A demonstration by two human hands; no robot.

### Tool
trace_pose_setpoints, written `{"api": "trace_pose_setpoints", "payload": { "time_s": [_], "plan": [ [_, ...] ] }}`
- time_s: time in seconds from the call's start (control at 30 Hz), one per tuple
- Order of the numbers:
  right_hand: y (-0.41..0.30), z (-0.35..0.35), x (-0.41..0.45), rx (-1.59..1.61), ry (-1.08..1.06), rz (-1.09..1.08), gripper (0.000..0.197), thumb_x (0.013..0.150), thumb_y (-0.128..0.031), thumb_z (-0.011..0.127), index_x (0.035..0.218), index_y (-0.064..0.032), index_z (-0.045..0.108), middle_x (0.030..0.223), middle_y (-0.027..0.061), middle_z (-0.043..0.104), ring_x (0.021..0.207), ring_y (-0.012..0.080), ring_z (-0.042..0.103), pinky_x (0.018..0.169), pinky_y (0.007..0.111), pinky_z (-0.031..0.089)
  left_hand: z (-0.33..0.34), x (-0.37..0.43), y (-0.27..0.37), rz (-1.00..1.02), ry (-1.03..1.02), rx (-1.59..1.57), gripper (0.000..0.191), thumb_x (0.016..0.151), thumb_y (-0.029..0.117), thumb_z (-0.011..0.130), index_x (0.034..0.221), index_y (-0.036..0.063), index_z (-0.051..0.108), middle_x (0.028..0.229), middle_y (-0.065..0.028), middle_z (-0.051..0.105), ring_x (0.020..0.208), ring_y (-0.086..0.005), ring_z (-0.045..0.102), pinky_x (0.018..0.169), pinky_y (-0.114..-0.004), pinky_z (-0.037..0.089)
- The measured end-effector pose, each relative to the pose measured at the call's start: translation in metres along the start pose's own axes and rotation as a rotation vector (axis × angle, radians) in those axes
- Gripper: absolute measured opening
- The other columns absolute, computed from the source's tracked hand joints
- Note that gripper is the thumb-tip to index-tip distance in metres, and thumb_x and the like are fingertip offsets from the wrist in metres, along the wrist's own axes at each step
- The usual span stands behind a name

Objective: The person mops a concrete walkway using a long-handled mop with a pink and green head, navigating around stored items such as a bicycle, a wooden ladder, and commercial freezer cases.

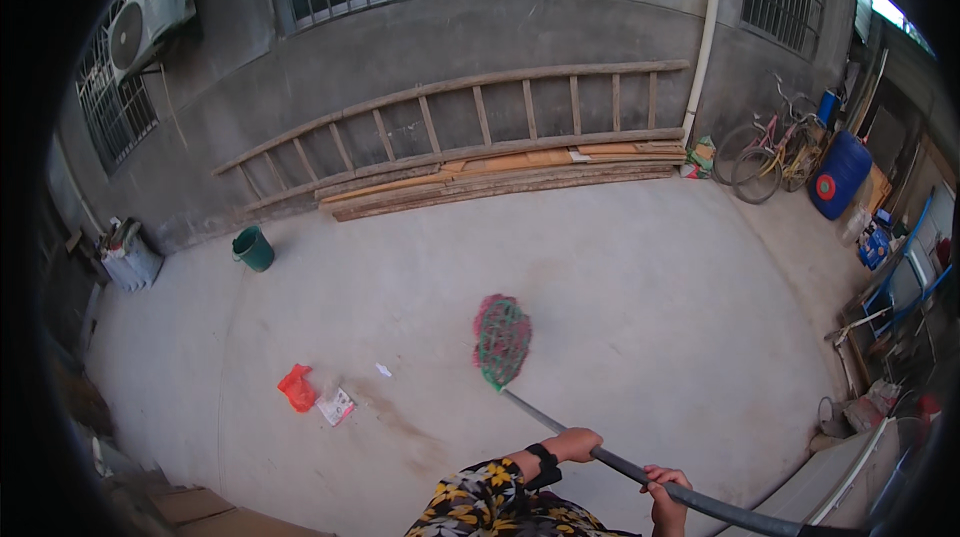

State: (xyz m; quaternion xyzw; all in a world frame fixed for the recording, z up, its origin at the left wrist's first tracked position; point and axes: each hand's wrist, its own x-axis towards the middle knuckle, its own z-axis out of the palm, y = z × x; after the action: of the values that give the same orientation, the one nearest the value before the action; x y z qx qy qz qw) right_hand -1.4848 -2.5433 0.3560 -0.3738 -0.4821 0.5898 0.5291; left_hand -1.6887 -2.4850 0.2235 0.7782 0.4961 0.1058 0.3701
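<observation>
A long-handled broom (502,342) rests with its head on the concrete floor in front of me; the head looks dark red with green mesh or ribs over it. My left hand (576,445), with a black band at the wrist, is closed around the grey pole (622,464). Higher up the same pole, my right hand (667,492) grips it too. To the left of the broom head lie a small white scrap (383,369), a printed packet (335,407) and an orange-red plastic bag (298,388). A brownish streak of dirt (401,417) runs near them.
A green bucket (253,249) stands at the left. Along the wall, a wooden ladder (450,113) leans above stacked planks (495,180). Bicycles (776,147) and a blue barrel (841,175) are at the right. Cardboard (217,514) lies at the lower left, a pale panel (817,484) at the lower right.
</observation>
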Motion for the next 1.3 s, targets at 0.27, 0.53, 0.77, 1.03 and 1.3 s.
{"api": "trace_pose_setpoints", "payload": {
  "time_s": [0.27,0.53,0.77,1.03,1.3],
  "plan": [
    [0.016,0.011,0.018,-0.255,-0.002,0.019,0.012,0.074,-0.004,0.058,0.076,-0.0045,0.046,0.084,0.0104,0.053,0.084,0.0193,0.049,0.068,0.028,0.042,0.01,0.046,-0.02,0.079,-0.068,-0.107,0.01,0.064,0.017,0.056,0.068,0.0081,0.055,0.07,-0.0117,0.057,0.07,-0.0319,0.054,0.06,-0.041,0.042],
    [0.071,0.11,0.108,-0.278,-0.251,0.167,0.012,0.068,0.006,0.055,0.07,-0.0013,0.047,0.075,0.0102,0.054,0.087,0.0241,0.053,0.074,0.036,0.046,-0.012,0.0,-0.145,-0.008,0.076,-0.27,0.015,0.064,0.023,0.055,0.067,0.0083,0.051,0.069,-0.0132,0.054,0.07,-0.0338,0.052,0.059,-0.043,0.039],
    [0.13,0.23,0.18,-0.249,-0.631,0.367,0.011,0.072,0.004,0.057,0.072,-0.0026,0.048,0.081,0.009,0.056,0.091,0.0222,0.052,0.082,0.033,0.041,-0.058,-0.082,-0.251,-0.343,0.279,-0.28,0.019,0.068,0.028,0.05,0.071,0.009,0.052,0.073,-0.0129,0.056,0.074,-0.0338,0.053,0.064,-0.043,0.042],
    [0.187,0.348,0.223,-0.182,-0.843,0.5,0.007,0.076,-0.002,0.055,0.077,-0.0026,0.048,0.091,0.01,0.056,0.103,0.0206,0.048,0.085,0.031,0.038,-0.12,-0.176,-0.346,-0.689,0.382,-0.117,0.016,0.065,0.026,0.056,0.07,0.0113,0.056,0.072,-0.0114,0.058,0.073,-0.0302,0.055,0.063,-0.04,0.045],
    [0.117,0.304,0.272,0.0,-0.732,0.299,0.012,0.071,0.007,0.056,0.074,-0.0023,0.049,0.084,0.0084,0.055,0.095,0.0233,0.051,0.08,0.034,0.041,-0.21,-0.115,-0.288,-0.482,0.403,-0.128,0.014,0.064,0.024,0.056,0.069,0.0104,0.054,0.07,-0.0104,0.058,0.071,-0.0304,0.055,0.061,-0.039,0.044]
  ]
}}
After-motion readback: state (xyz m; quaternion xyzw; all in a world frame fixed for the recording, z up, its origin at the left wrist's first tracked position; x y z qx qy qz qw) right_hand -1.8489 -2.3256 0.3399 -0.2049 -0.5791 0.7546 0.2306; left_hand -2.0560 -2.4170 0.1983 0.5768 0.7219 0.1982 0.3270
